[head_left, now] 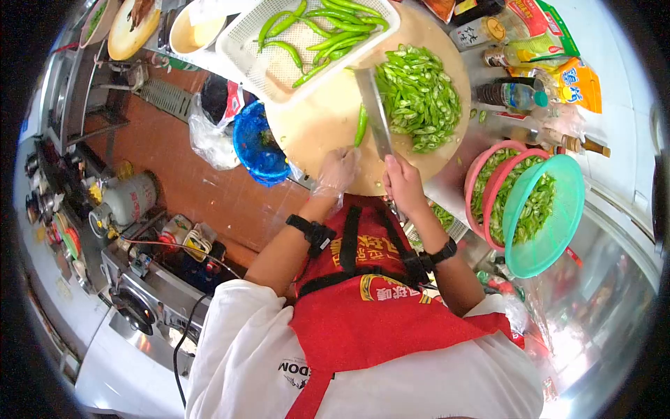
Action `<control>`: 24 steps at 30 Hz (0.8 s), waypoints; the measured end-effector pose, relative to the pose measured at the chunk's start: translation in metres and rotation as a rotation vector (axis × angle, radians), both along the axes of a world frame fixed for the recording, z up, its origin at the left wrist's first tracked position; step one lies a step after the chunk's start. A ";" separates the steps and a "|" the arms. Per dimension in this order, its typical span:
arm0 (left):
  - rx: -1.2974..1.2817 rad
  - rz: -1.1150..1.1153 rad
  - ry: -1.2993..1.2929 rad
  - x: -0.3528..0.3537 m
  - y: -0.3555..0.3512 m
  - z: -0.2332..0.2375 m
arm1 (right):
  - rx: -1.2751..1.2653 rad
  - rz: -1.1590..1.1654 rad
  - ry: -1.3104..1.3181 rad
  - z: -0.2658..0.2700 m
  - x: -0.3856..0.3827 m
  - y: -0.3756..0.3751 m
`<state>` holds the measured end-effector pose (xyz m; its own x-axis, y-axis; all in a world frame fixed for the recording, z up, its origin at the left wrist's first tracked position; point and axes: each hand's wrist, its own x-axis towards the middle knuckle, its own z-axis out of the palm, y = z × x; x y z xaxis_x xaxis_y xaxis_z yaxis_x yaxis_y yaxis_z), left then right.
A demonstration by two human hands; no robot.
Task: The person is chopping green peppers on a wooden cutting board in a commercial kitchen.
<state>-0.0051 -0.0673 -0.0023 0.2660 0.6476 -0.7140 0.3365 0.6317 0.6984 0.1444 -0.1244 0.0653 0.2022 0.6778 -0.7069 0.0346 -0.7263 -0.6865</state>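
Note:
My right hand [405, 183] is closed around the handle of a cleaver [375, 112], its broad blade pointing away from me over the round cutting board [307, 136]. In a clear plastic glove, my left hand [339, 170] pinches the near end of a whole green chili pepper [361, 127], just left of the blade. A big heap of sliced green chili peppers [419, 94] lies to the blade's right. Beyond, a white perforated basket [241, 52] holds several whole green chili peppers [342, 28] and overlaps the board's far left edge.
Right of the board stand pink colanders [473, 185] and a green colander [548, 241] with sliced peppers. Bottles [513, 96] and seasoning bags [583, 84] line the wall at far right. A blue-lined bin [255, 150] is on the left, with a gas cylinder [132, 199] on the floor.

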 end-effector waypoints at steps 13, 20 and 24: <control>0.384 -0.139 0.068 -0.003 0.001 -0.047 | 0.055 0.006 -0.069 0.009 -0.001 -0.003; 0.317 -0.140 0.102 -0.001 0.016 -0.023 | 0.026 -0.022 -0.020 0.006 -0.006 -0.005; 0.181 -0.078 0.050 0.004 0.020 -0.030 | 0.004 -0.008 0.010 0.005 0.001 -0.004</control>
